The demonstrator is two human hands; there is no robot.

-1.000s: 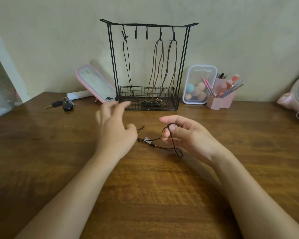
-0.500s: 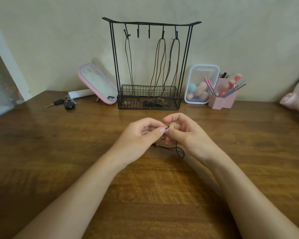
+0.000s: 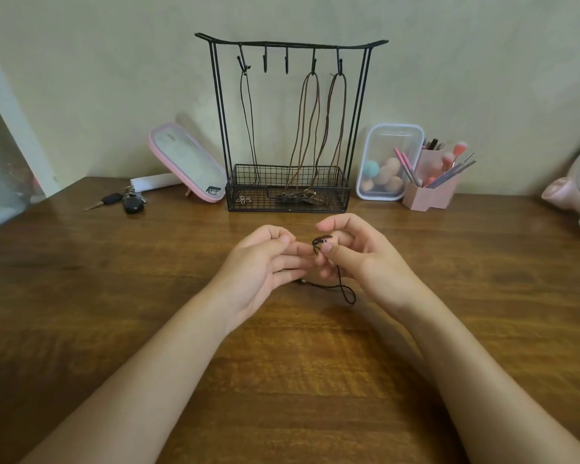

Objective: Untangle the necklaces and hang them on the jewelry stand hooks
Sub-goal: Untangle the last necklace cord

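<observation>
Nearest the camera, two bare forearms are reaching over the wooden table [image 3: 114,296], and the hands are meeting at its middle. The right hand [image 3: 359,259] is pinching a small loop of the black cord necklace [image 3: 344,289] between thumb and forefinger, while the rest of the cord is trailing down to the tabletop in a loose curl. The left hand [image 3: 265,262] is lying half curled, fingertips reaching toward that loop; whether it is actually gripping the cord cannot be told. The cord is looking thin, light and limp, likely to slip and re-knot, so holding it close beside the tangle seems best. Half a second ago the fingertips were pressed together over the cord; now they are parting slightly and the loop is showing. Farther back, the jewelry stand [image 3: 357,128] is carrying one dark cord on its leftmost hook and brown cords on its two rightmost, leaving the two hooks between them free.
</observation>
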